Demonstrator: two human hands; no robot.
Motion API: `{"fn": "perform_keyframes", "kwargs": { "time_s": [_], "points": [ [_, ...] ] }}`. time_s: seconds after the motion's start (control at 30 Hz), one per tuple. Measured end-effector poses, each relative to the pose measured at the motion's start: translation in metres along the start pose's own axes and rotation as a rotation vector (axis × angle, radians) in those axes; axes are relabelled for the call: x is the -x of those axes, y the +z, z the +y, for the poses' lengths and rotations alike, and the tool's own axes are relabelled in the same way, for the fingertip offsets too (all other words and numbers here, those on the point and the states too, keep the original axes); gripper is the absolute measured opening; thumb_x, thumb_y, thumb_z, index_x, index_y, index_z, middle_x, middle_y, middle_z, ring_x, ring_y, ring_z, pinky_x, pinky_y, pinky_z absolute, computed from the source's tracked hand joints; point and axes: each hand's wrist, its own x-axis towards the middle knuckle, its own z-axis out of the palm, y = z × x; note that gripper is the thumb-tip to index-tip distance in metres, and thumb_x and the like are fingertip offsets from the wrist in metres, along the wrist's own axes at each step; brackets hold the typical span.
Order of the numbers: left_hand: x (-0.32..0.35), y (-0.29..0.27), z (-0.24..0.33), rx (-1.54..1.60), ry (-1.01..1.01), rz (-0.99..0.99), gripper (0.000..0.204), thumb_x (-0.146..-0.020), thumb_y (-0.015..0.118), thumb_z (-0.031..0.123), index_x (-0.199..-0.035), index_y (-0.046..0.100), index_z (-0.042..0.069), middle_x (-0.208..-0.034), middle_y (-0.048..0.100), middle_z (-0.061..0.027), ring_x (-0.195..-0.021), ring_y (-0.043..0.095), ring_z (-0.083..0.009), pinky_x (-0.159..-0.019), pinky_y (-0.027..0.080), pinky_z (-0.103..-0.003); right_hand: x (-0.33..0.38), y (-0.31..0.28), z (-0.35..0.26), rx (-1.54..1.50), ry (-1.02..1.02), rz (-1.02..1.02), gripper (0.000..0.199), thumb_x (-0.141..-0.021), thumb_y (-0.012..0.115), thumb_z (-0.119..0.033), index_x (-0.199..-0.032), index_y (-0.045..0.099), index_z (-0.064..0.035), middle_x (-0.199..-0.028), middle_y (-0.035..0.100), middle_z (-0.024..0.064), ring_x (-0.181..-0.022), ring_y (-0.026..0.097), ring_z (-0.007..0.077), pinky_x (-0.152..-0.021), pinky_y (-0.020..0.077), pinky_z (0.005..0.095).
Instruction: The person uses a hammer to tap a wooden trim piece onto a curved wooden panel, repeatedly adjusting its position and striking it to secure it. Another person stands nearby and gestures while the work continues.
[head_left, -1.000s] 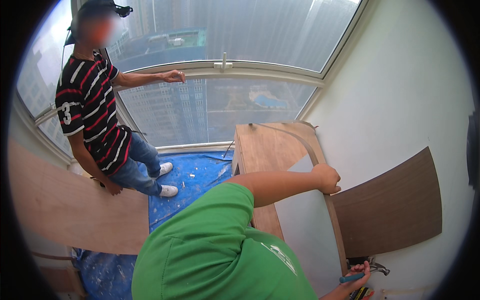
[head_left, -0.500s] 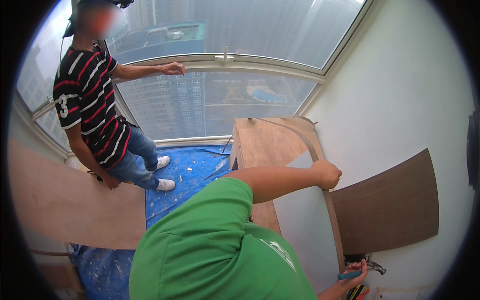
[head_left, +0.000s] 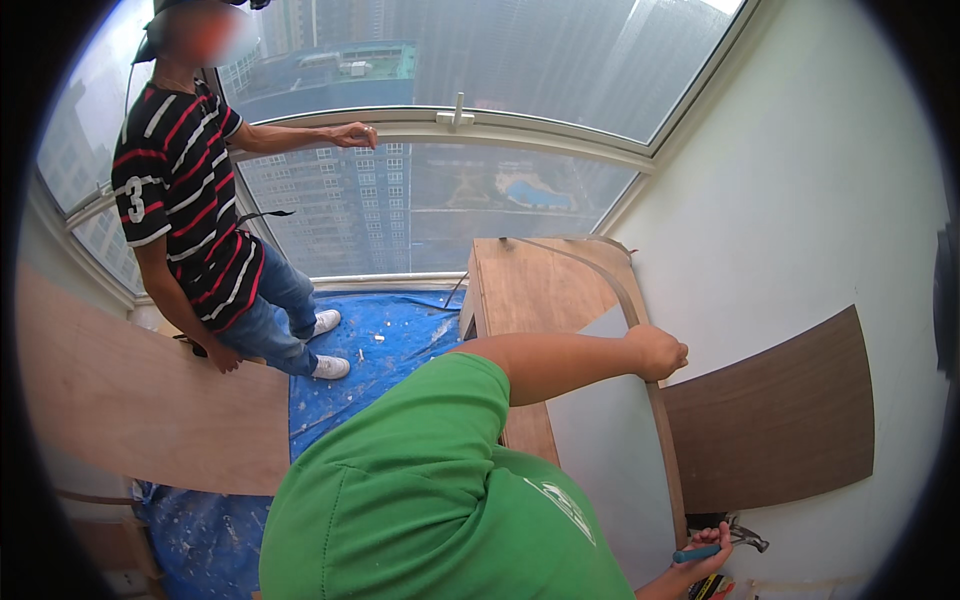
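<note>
My left hand (head_left: 657, 353) is closed in a fist on a long thin wooden strip (head_left: 667, 440). The strip runs along the edge of a white-faced panel (head_left: 605, 425). Lower down, by the strip's near end, my right hand (head_left: 708, 548) grips a claw hammer by its teal handle (head_left: 697, 553). The hammer's metal head (head_left: 748, 537) points away to the right, close to the wall. Beyond my left hand, the strip's far part curves over a wooden cabinet (head_left: 540, 285).
A dark brown plywood sheet (head_left: 775, 410) leans on the pale wall at the right. Another person (head_left: 195, 200) stands at the left, one hand by the window frame. Pale plywood (head_left: 150, 395) lies before them. Blue sheeting (head_left: 385, 335) with debris covers the floor.
Both my hands keep their hold with barely any movement. The whole view has shifted slightly. A dark strap end now shows sticking out beside the other person's waist.
</note>
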Motion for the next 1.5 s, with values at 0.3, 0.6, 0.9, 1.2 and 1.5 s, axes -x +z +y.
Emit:
{"fn": "perform_keyframes", "kwargs": {
  "time_s": [0.3, 0.6, 0.9, 1.2, 1.5],
  "points": [
    [0.0053, -0.0062, 0.0014, 0.010, 0.010, -0.028, 0.057, -0.109, 0.035, 0.056, -0.111, 0.073, 0.014, -0.103, 0.074, -0.0120, -0.102, 0.068, -0.0359, -0.084, 0.054, -0.050, 0.0016, 0.0020, -0.0014, 0.005, 0.006, -0.008, 0.041, -0.102, 0.053, -0.032, -0.119, 0.063, 0.0040, -0.079, 0.059, 0.0021, -0.069, 0.057, 0.0128, -0.056, 0.0451, 0.0247],
    [0.0092, -0.0101, 0.0037, -0.020, -0.023, -0.051, 0.072, -0.106, 0.029, 0.068, -0.107, 0.076, 0.014, -0.103, 0.075, -0.0123, -0.102, 0.069, -0.0352, -0.084, 0.055, -0.049, 0.0023, 0.0018, -0.0003, 0.002, -0.005, -0.016, 0.043, -0.102, 0.052, -0.033, -0.120, 0.063, 0.0044, -0.080, 0.056, 0.0018, -0.069, 0.056, 0.0126, -0.057, 0.0444, 0.0248],
    [0.0098, -0.0093, 0.0050, -0.051, -0.028, -0.043, 0.068, -0.105, 0.034, 0.066, -0.106, 0.077, 0.012, -0.102, 0.075, -0.0134, -0.101, 0.070, -0.0362, -0.084, 0.055, -0.049, 0.0030, 0.0009, 0.0002, -0.012, -0.009, -0.012, 0.043, -0.102, 0.052, -0.033, -0.121, 0.062, 0.0050, -0.080, 0.056, 0.0024, -0.070, 0.055, 0.0129, -0.058, 0.0442, 0.0249],
    [0.0095, -0.0074, 0.0053, -0.071, -0.021, -0.030, 0.065, -0.103, 0.039, 0.064, -0.106, 0.076, 0.011, -0.100, 0.075, -0.0142, -0.098, 0.071, -0.0369, -0.082, 0.056, -0.050, 0.0029, -0.0007, -0.0012, -0.024, 0.000, -0.027, 0.043, -0.102, 0.052, -0.032, -0.121, 0.062, 0.0055, -0.080, 0.057, 0.0028, -0.070, 0.056, 0.0132, -0.058, 0.0452, 0.0247],
    [0.0097, -0.0049, 0.0047, -0.066, -0.011, -0.012, 0.060, -0.103, 0.043, 0.061, -0.105, 0.076, 0.012, -0.098, 0.075, -0.0137, -0.096, 0.071, -0.0366, -0.081, 0.056, -0.050, 0.0045, 0.0005, -0.0022, -0.005, 0.000, -0.015, 0.043, -0.102, 0.052, -0.032, -0.120, 0.062, 0.0057, -0.079, 0.057, 0.0026, -0.070, 0.056, 0.0131, -0.058, 0.0453, 0.0247]
  ]
}}
